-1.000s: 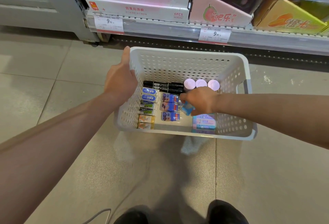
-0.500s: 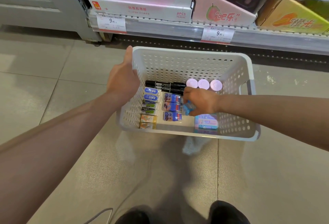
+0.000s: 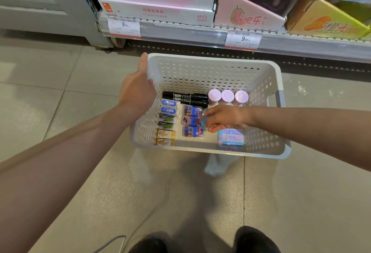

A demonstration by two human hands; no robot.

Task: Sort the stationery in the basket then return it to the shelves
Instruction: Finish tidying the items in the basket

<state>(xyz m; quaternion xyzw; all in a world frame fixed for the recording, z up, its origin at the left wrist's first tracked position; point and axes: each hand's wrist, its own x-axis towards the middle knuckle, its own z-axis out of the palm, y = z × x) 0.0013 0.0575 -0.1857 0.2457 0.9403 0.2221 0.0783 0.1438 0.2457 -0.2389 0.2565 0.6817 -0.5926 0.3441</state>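
A white perforated basket [image 3: 212, 71] stands on the floor below the shelf. My left hand [image 3: 138, 90] grips its left rim, thumb along the top edge. Inside, two black markers [image 3: 184, 99] lie at the back beside three pink-capped tubes [image 3: 227, 96]. A column of small eraser boxes [image 3: 167, 122] runs down the left, and three blue packs [image 3: 191, 121] sit in the middle. A pastel stack [image 3: 230, 138] lies at the front right. My right hand [image 3: 224, 119] reaches in over the middle and pinches a small blue item [image 3: 204, 122] at its fingertips.
The lowest shelf [image 3: 200, 35] runs behind the basket, with price tags [image 3: 123, 25] on its rail and display boxes [image 3: 156, 1] on it. A grey upright [image 3: 76, 7] stands at the left. Tiled floor surrounds the basket; my shoes [image 3: 255, 240] show at the bottom.
The view and basket shifted slightly right. My right hand has loosened and moved a little right over the basket floor, still pinching the small blue item. My left hand keeps its hold on the rim.
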